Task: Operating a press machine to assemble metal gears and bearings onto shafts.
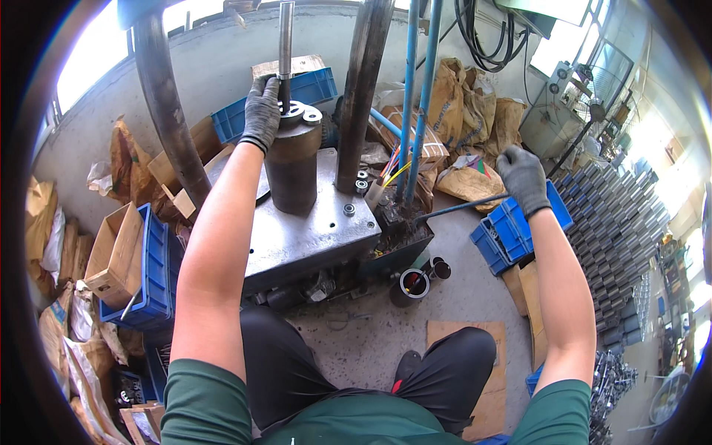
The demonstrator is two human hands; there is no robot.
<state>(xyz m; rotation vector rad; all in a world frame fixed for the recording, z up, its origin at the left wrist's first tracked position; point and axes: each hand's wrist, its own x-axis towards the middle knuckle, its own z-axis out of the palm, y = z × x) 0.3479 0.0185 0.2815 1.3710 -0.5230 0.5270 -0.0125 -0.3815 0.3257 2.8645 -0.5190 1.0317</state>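
Note:
My left hand (262, 115), in a grey glove, is closed around the lower part of an upright metal rod (285, 44). The rod stands on the slotted top of a dark steel cylinder (293, 167), which has a small bearing ring (312, 116) on its rim. This cylinder rests on a metal press table (319, 230). Off to the right, my right hand (525, 182), also gloved, is wrapped round the end of a long thin lever (463, 207). The lever runs left to a dark block beside the press. The palm side of each hand is hidden.
Steel columns (363, 96) and blue pipes (420, 104) rise around the press. Several small bearings (361, 185) lie on its table. Blue crates (504, 237) and stacked metal tubes (608, 230) stand right. A dark cup (409, 288) sits on the floor; a crate (156, 274) stands left.

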